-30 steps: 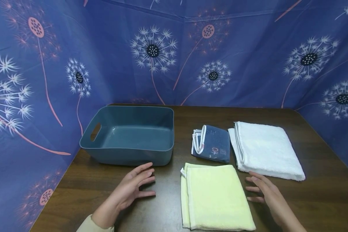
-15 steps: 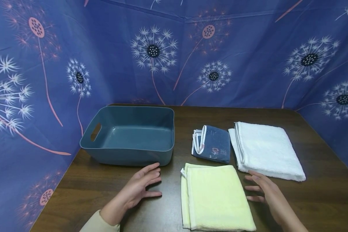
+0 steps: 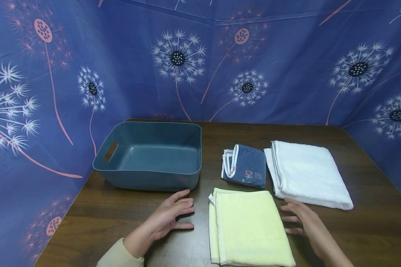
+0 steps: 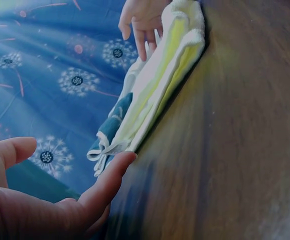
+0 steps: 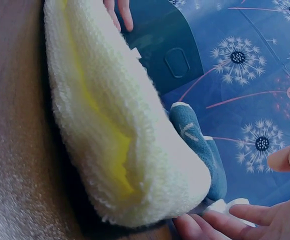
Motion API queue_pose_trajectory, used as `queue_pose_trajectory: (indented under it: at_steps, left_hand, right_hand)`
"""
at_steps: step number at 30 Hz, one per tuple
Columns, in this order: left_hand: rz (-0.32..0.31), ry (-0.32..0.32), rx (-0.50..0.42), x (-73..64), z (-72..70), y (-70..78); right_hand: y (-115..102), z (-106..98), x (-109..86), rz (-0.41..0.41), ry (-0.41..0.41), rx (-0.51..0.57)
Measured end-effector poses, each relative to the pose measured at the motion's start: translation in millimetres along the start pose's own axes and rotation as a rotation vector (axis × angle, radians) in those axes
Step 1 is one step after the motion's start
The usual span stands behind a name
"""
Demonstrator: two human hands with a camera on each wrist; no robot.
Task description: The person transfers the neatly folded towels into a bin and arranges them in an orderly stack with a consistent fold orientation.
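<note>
A folded yellow towel (image 3: 252,228) lies flat near the front of the table, a small white tag at its upper left corner. My left hand (image 3: 168,217) hovers left of it with fingers spread, holding nothing. On the towel's right side my right hand (image 3: 305,222) has its fingers extended close to the edge; in the right wrist view the fingers (image 5: 230,220) are beside the towel's corner, and I cannot tell whether they touch. Behind the yellow towel lie a smaller folded dark blue towel (image 3: 248,167) and a larger folded white towel (image 3: 310,174).
A dark teal plastic bin (image 3: 147,180) with an oval handle hole stands at the back left, nothing visible inside it. The brown wooden table (image 3: 87,222) meets a blue dandelion-print curtain (image 3: 200,66) at the back and both sides.
My left hand has moved steadily right, closer to the yellow towel. The right hand has barely shifted. Towels and bin stay where they were.
</note>
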State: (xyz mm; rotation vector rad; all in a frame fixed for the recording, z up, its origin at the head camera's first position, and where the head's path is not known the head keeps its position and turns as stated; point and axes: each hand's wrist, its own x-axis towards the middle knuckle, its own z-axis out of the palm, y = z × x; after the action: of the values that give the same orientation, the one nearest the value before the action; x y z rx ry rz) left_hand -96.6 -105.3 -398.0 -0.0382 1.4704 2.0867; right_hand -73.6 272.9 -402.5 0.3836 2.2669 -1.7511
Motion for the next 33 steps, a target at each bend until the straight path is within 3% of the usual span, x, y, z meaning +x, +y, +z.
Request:
queue_pose_trajectory:
  at_steps: [33]
  left_hand:
    - [-0.058,-0.030,0.010,17.1,31.4,-21.0]
  right_hand:
    - [-1.6,5.8,1.0,0.064,-0.012,-0.026]
